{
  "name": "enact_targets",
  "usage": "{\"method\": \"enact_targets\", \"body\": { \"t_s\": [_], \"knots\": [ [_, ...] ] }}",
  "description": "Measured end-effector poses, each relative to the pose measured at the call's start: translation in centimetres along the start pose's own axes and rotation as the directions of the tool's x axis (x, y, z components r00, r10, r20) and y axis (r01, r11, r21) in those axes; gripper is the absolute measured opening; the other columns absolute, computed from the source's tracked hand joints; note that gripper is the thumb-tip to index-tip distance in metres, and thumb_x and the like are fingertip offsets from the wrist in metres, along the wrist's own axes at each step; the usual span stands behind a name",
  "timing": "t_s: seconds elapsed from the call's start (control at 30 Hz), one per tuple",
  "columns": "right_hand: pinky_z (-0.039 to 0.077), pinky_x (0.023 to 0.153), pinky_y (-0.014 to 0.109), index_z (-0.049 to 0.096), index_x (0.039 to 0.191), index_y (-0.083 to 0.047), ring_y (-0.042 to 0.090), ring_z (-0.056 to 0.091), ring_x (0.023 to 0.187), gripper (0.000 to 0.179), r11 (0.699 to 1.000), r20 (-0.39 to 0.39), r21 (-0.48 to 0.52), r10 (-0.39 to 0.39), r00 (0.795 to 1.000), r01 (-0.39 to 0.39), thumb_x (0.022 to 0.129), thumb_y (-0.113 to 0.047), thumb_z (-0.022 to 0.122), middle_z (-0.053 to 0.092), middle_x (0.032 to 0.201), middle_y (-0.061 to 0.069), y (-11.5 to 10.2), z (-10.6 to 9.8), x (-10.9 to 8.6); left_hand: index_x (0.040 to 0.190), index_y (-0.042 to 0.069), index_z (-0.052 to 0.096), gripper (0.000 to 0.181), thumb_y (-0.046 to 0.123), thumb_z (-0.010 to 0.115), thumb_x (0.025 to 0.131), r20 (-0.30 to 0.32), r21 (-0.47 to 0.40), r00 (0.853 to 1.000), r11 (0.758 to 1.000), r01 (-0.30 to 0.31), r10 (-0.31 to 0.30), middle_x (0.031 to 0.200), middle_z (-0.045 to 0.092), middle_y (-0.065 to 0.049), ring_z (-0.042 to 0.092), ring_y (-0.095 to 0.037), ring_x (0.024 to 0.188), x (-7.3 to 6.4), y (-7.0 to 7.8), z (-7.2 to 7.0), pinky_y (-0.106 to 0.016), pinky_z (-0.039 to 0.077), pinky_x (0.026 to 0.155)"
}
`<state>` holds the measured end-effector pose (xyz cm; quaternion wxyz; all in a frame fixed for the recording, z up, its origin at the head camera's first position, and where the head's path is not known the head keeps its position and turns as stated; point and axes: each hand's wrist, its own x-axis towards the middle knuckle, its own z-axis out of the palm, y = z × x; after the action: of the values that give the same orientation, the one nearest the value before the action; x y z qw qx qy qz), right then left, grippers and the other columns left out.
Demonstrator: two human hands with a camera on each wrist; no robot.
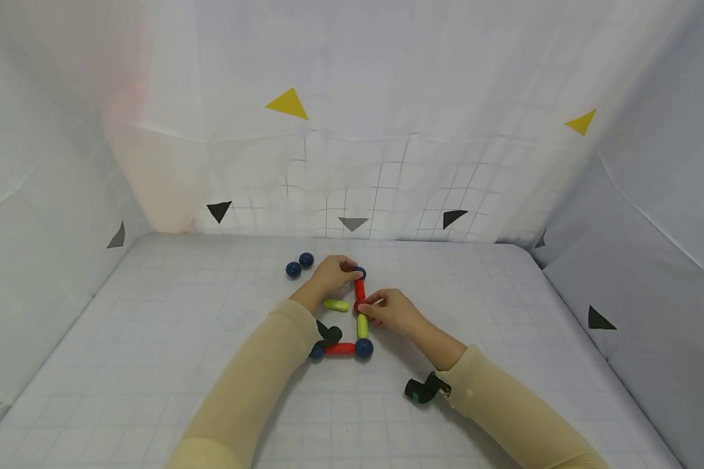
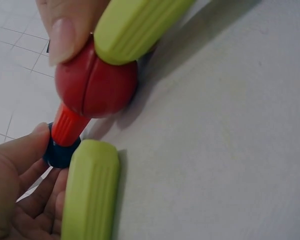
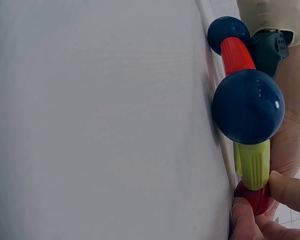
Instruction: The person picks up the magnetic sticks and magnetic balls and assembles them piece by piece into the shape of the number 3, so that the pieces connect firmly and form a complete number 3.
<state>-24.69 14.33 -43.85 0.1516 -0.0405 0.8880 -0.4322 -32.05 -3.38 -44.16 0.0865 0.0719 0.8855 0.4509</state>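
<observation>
My left hand (image 1: 333,275) pinches a blue ball (image 1: 361,273) at the far end of a chain of toy rods and balls. From that ball a red rod (image 1: 360,290) runs to a red ball (image 2: 95,90), which my right hand (image 1: 400,312) holds between thumb and fingers. A yellow-green rod (image 3: 255,164) joins the red ball to a large blue ball (image 3: 248,106) at the near corner. There the chain turns left along another red rod (image 1: 340,349) to a blue ball (image 1: 317,352), partly hidden by the left wrist's device.
A loose yellow-green rod (image 1: 336,305) lies left of the chain, under my left wrist. Two blue balls, one nearer (image 1: 293,270) and one farther (image 1: 306,260), sit beyond my left hand. Dark wrist devices hang from the left sleeve (image 1: 252,384) and right sleeve (image 1: 504,404). White sheeting (image 1: 352,85) surrounds the table.
</observation>
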Motion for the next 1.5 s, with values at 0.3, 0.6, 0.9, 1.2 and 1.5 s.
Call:
{"method": "enact_targets", "body": {
  "t_s": [0.3, 0.6, 0.9, 1.2, 1.5],
  "knots": [
    [0.054, 0.066, 0.029, 0.068, 0.112, -0.003, 0.017, 0.064, 0.069, 0.034, 1.0, -0.007, -0.012, 0.005, 1.0, -0.005, 0.093, -0.031, 0.073, 0.07, 0.083, 0.005, -0.2, 0.0, 0.1, 0.124, 0.009, 0.067, 0.036, 0.03, 0.071, 0.095, 0.003, 0.009, 1.0, 1.0, 0.001, -0.001, 0.121, 0.067, -0.009, 0.059, -0.025, 0.114, -0.2, 0.3, -0.2, -0.039, 0.045, 0.104],
    [0.054, 0.066, 0.028, 0.069, 0.11, -0.003, 0.017, 0.063, 0.069, 0.033, 1.0, 0.004, 0.003, 0.013, 1.0, -0.013, 0.093, -0.03, 0.073, 0.069, 0.082, 0.005, -0.3, 0.0, -0.1, 0.123, 0.011, 0.067, 0.033, 0.028, 0.07, 0.095, -0.027, 0.01, 0.999, 0.999, 0.047, -0.047, 0.119, 0.066, -0.007, 0.06, -0.024, 0.108, -1.0, 1.0, -0.8, -0.039, 0.049, 0.098],
    [0.054, 0.064, 0.027, 0.069, 0.111, -0.003, 0.019, 0.062, 0.068, 0.033, 0.999, 0.0, -0.001, 0.032, 0.999, -0.032, 0.092, -0.03, 0.074, 0.068, 0.081, 0.006, 0.0, 0.1, 0.3, 0.128, 0.009, 0.065, 0.039, 0.029, 0.069, 0.096, -0.019, -0.001, 0.999, 1.0, -0.028, 0.028, 0.121, 0.065, -0.005, 0.061, -0.022, 0.11, -2.3, 1.5, -2.5, -0.037, 0.052, 0.093],
    [0.054, 0.065, 0.027, 0.069, 0.111, -0.005, 0.019, 0.063, 0.07, 0.035, 0.998, 0.003, 0.0, 0.056, 0.998, -0.056, 0.092, -0.033, 0.074, 0.068, 0.083, 0.005, -0.1, 0.0, 0.3, 0.126, 0.01, 0.066, 0.035, 0.03, 0.068, 0.097, -0.011, 0.042, 0.999, 0.998, -0.046, 0.047, 0.118, 0.066, -0.003, 0.061, -0.022, 0.109, -3.9, 0.9, -3.9, -0.038, 0.052, 0.093],
    [0.054, 0.066, 0.027, 0.069, 0.112, -0.005, 0.019, 0.063, 0.071, 0.035, 0.998, 0.007, -0.003, 0.058, 0.998, -0.058, 0.092, -0.033, 0.074, 0.068, 0.086, 0.005, -0.2, 0.0, 0.2, 0.119, 0.009, 0.069, 0.029, 0.026, 0.07, 0.096, 0.028, 0.073, 0.998, 0.995, -0.062, 0.06, 0.109, 0.068, -0.001, 0.062, -0.019, 0.103, -5.4, -1.4, -5.2, -0.036, 0.053, 0.09]
  ]
}}
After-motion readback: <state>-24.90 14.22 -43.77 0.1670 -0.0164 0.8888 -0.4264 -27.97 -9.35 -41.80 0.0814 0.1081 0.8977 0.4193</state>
